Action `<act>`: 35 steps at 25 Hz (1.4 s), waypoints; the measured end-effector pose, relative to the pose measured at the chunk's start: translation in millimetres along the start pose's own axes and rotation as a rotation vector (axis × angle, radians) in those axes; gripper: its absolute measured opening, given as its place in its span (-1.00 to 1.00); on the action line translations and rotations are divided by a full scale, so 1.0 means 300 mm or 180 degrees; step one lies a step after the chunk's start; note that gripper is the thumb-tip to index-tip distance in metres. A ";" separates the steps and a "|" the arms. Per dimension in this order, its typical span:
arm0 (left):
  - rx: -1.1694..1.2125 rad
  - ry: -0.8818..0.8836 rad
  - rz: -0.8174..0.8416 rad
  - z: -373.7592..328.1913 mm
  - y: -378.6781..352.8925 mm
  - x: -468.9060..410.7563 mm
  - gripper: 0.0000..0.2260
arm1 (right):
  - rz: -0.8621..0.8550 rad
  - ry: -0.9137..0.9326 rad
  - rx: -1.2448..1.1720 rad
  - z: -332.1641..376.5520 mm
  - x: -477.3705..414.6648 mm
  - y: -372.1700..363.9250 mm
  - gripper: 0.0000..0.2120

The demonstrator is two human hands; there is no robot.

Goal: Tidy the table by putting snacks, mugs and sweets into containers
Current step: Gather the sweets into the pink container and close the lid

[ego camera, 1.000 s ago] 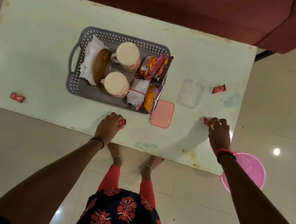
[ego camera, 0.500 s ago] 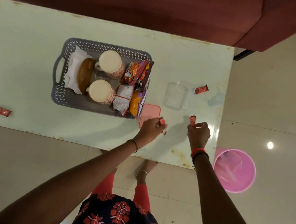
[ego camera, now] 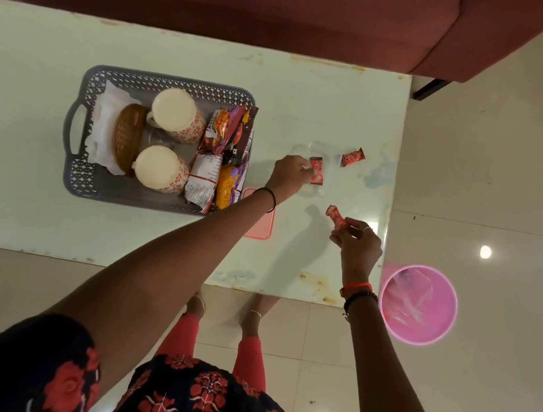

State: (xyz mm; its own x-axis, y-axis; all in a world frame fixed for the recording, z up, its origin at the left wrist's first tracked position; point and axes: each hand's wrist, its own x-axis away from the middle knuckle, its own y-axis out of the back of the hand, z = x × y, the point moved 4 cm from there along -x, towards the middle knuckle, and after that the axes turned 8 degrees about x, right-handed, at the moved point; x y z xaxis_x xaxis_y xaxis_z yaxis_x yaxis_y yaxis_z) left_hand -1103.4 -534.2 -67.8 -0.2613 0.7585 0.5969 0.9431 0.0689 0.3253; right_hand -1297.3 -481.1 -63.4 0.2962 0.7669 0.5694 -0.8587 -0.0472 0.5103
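Left hand point(ego camera: 290, 173) moved from lid to clear box point(ego camera: 313, 190), sweet point(ego camera: 316, 171) over it

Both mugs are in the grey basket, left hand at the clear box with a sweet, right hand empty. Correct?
Not quite: the right hand is not empty, it holds a red sweet. The head view shows it. The rest stands: both mugs sit in the grey basket, left hand at the clear box.
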 end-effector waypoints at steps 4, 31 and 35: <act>0.0473 0.0098 -0.0304 0.034 0.026 0.015 -0.74 | -0.0068 0.0257 -0.0135 0.097 -0.043 -0.003 -0.81; 0.0538 0.0368 -0.0050 0.102 0.049 -0.048 -0.78 | 0.0408 0.1944 0.3593 0.259 -0.286 -0.158 -0.86; 0.0525 0.0404 -0.0044 0.101 0.039 -0.040 -0.80 | 0.0596 0.1590 0.3630 0.214 -0.265 -0.161 -0.83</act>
State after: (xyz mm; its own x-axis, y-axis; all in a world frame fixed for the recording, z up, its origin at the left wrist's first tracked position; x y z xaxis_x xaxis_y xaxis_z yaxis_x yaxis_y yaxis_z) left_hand -1083.0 -522.9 -93.5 -0.2885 0.6698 0.6842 0.9574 0.1918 0.2160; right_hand -1252.5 -580.9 -92.1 -0.1951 0.8349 0.5147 0.0525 -0.5152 0.8555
